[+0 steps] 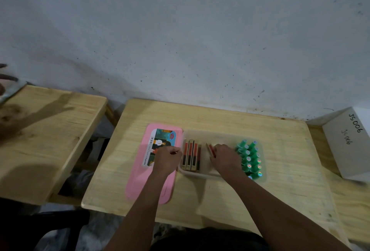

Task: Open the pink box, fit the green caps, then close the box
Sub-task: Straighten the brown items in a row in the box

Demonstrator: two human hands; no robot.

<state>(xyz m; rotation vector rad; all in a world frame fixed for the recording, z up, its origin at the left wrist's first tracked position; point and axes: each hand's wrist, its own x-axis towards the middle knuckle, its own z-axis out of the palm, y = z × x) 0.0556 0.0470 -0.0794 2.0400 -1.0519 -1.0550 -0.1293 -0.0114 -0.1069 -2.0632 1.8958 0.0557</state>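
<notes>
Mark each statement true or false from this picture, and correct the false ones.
1. The pink lid lies flat on the table, left of the clear tray. True.
2. The green caps sit at the tray's left end. False: they cluster at its right end.
3. The right hand is inside the tray, holding a red-and-tan piece. True.
4. The white carton stands on the pink lid. False: it sits at the far right, off the lid.
</notes>
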